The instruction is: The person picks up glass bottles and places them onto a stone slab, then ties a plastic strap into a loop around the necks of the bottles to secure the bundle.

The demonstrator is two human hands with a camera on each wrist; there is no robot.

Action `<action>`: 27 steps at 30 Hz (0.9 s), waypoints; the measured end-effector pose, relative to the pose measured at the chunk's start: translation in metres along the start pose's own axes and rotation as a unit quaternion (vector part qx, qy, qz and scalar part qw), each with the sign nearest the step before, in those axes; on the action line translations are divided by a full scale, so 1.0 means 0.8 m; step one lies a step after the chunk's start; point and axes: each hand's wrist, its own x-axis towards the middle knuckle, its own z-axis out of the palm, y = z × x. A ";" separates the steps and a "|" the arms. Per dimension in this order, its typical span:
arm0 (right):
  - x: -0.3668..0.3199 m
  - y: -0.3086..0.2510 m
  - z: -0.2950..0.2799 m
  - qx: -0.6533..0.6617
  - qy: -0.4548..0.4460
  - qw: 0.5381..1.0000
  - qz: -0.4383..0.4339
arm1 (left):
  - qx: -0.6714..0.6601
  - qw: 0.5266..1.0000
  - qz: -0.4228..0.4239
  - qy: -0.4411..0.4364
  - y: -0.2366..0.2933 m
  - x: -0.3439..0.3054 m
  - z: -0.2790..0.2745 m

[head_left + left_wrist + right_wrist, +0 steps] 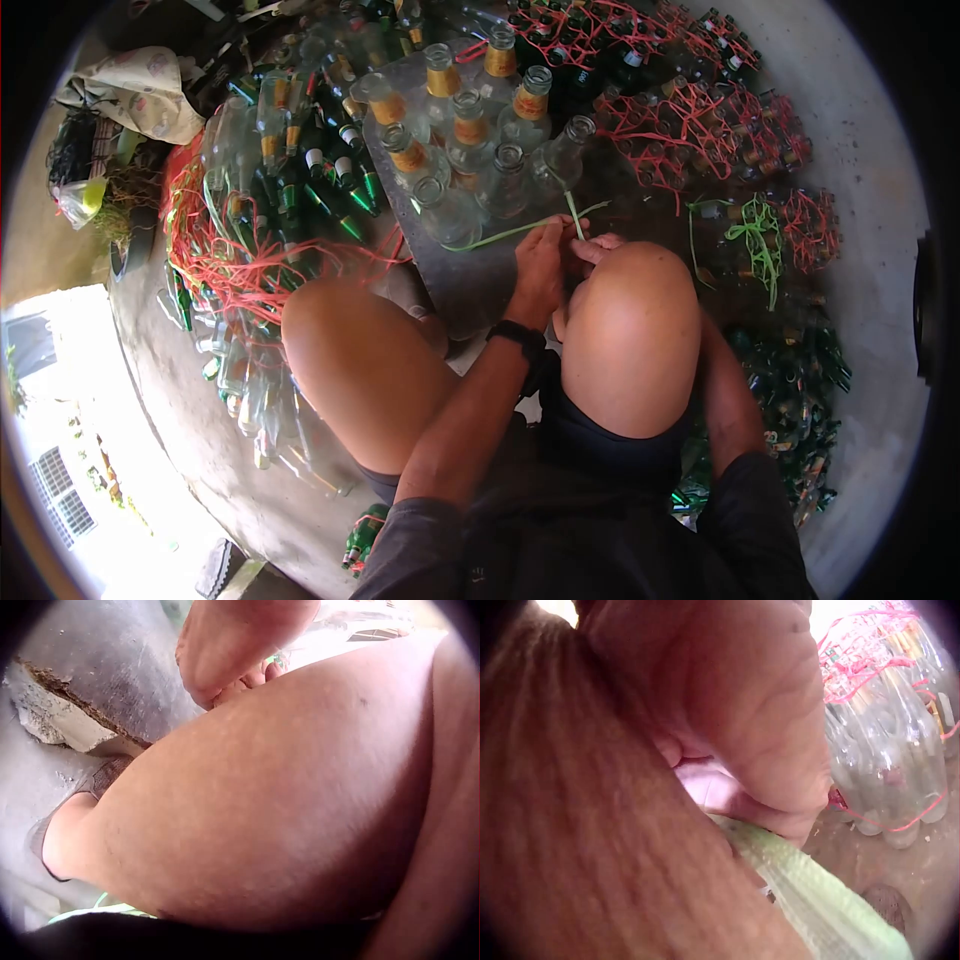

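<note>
Green plastic strip [495, 238]: though a knee [635, 330] partly hides the right hand [598, 247], it and the left hand [541, 262] pinch this, centre.
Clear bottles [507, 187]: upper centre, on the surface [468, 290].
Red-tied bottles [735, 130]: upper right.

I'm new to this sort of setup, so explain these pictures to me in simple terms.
There is no machine here, just a person's bare left hand and right hand. The round picture comes from a head camera looking down. The other two come from the wrists: the left shows mostly a bare leg, the right a green strip and tied bottles. Clear bottles stand on a dark slab. Both hands seem to pinch the green strip beside one knee.
</note>
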 end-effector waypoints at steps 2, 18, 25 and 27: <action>-0.004 -0.014 0.000 0.051 0.000 0.998 0.035 | -0.029 0.999 -0.017 0.006 -0.005 0.006 0.004; -0.012 -0.116 -0.021 0.388 0.136 0.876 0.253 | 0.207 0.966 0.157 0.016 -0.007 -0.005 0.018; 0.030 -0.066 -0.012 0.415 0.140 0.892 0.115 | 0.105 0.989 -0.024 0.099 0.008 -0.002 0.024; 0.033 -0.067 -0.010 0.395 0.163 0.897 0.116 | 0.112 0.989 -0.025 0.093 0.007 -0.001 0.024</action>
